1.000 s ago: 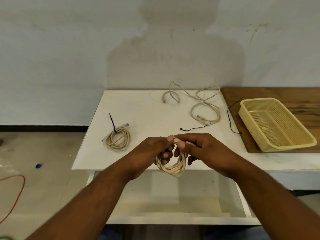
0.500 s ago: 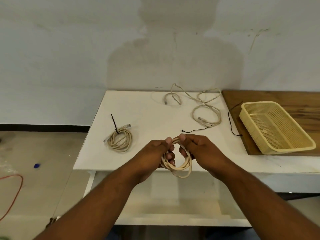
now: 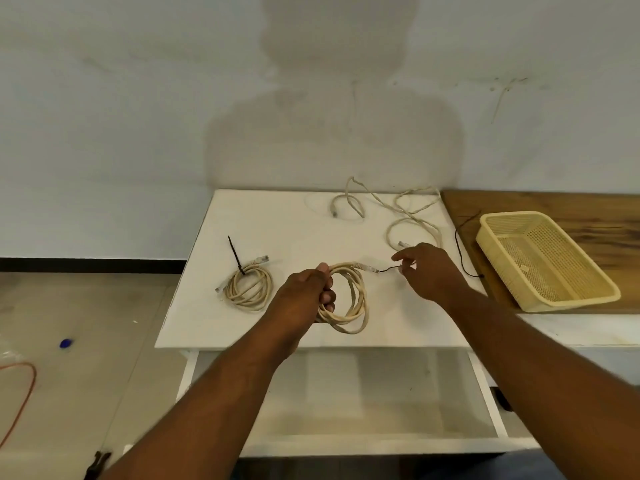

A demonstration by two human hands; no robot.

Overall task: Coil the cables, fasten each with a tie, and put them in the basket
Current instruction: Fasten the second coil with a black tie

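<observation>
Beige round-jacketed cable coil [image 3: 361, 292], several smooth loops with a clear plug at 12 o'clock. The left hand [image 3: 306, 289] is gripping its 9 o'clock side, fingers curling through the loops, over the white matte surface [image 3: 277, 223]. The right hand [image 3: 429, 271], at 2 o'clock of the coil, is pinching a thin black tie [image 3: 388, 269] beside the plug. A tied beige coil [image 3: 249, 287] is lying at 9 o'clock. A yellow perforated plastic basket [image 3: 568, 304] is sitting at 3 o'clock, well apart, on a brown wooden board [image 3: 588, 209].

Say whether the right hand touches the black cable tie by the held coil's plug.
Touching: head view shows the right hand pinching one end of the thin black cable tie.
</observation>
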